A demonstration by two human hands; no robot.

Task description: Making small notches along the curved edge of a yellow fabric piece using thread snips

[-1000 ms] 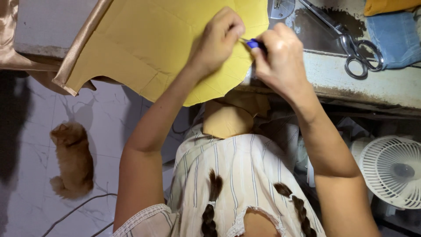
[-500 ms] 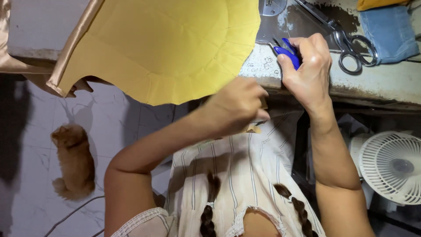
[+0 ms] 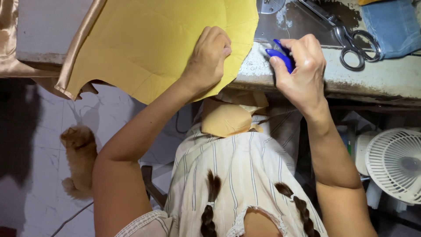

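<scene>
The left hand (image 3: 209, 57) lies knuckles up on a sheet of yellow paper (image 3: 149, 39), fingers curled and pressing down near the sheet's scalloped edge at about 4 o'clock of the sheet. The paper covers most of the upper left of the view and hangs over the front edge of the worktop (image 3: 377, 79). Along its left side runs a strip of shiny tan cloth (image 3: 74, 48), which also drapes over the worktop edge at 9 o'clock.

The right hand (image 3: 302, 72) sits at 3 o'clock of the left hand, apart from it, closed around small blue snips (image 3: 280, 55); the blue handle shows between thumb and forefinger, with the tip pointing toward 10 o'clock over the worktop edge, just beside the paper but not touching it.

At 2 o'clock of the right hand lie large metal scissors (image 3: 351, 44), flat on the worktop, and beyond them, at the top right, a folded piece of blue denim (image 3: 394, 26). Below the worktop, a piece of tan fabric (image 3: 228, 118) rests on the person's striped lap. A white fan (image 3: 394, 164) stands at 4 o'clock, and an orange cat (image 3: 79, 158) lies on the tiled floor (image 3: 39, 131) at 8 o'clock
</scene>
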